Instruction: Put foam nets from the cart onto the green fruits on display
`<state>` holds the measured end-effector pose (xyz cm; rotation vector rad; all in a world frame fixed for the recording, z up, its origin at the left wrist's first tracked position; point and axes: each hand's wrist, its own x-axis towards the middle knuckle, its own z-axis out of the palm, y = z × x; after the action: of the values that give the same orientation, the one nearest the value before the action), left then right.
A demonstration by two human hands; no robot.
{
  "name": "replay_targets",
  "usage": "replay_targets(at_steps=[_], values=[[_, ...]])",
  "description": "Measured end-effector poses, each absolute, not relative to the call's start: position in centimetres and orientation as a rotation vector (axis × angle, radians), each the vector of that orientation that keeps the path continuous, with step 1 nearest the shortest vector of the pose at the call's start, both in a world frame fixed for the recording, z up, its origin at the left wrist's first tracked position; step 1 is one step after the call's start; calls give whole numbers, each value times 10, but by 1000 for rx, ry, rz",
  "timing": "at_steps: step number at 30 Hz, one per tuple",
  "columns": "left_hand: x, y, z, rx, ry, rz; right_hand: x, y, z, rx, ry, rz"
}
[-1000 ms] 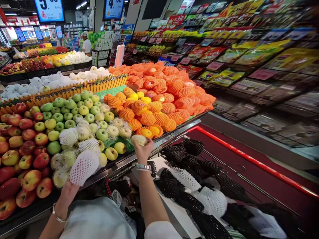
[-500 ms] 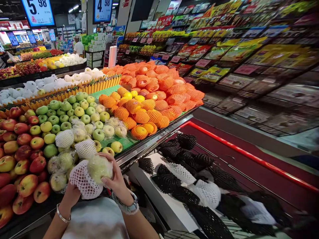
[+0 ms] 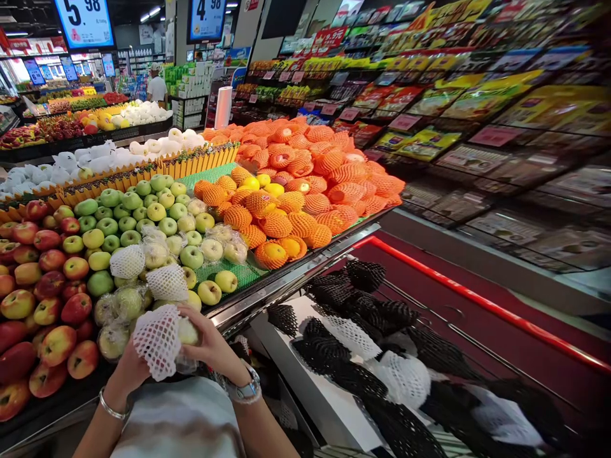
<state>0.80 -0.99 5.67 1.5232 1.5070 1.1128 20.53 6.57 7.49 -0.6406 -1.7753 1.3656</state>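
Note:
A pale green apple (image 3: 187,333) in clear wrap is held by my right hand (image 3: 212,343), whose fingers curl over its top and side. My left hand (image 3: 132,367) grips a white foam net (image 3: 156,340) from the left. The net lies against the apple's left side and hides part of it. Both hands are low in the view, in front of my body, at the near edge of the apple display. Two white foam nets, one (image 3: 127,261) further left and one (image 3: 167,283) just beyond my hands, rest on the green apples.
Red apples (image 3: 57,343) fill the left, green apples (image 3: 109,226) the middle, orange-netted fruit (image 3: 274,222) beyond. A white box (image 3: 324,388) with black and white nets stands at the lower right, beside a red rail (image 3: 429,277). A person (image 3: 156,86) stands far back.
The net and the apple have come closer together, and the net now covers more of the apple. My right hand has moved slightly left. The view has shifted a little.

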Motion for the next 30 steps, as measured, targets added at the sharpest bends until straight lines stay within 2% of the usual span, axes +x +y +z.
replay_targets(at_steps=[7,13,18,26,30], values=[[19,-14,54,1610,1531,942,216,70,84,-627,-1673,1493],[34,-3,33,1628,1536,894,191,61,63,-835,-1202,1421],[35,2,27,1705,1486,776,183,59,58,-876,-1174,1455],[33,-10,46,1419,1669,1100,185,62,73,-725,-1500,1506],[22,-14,58,1318,1624,1176,178,59,81,-716,-1671,1340]])
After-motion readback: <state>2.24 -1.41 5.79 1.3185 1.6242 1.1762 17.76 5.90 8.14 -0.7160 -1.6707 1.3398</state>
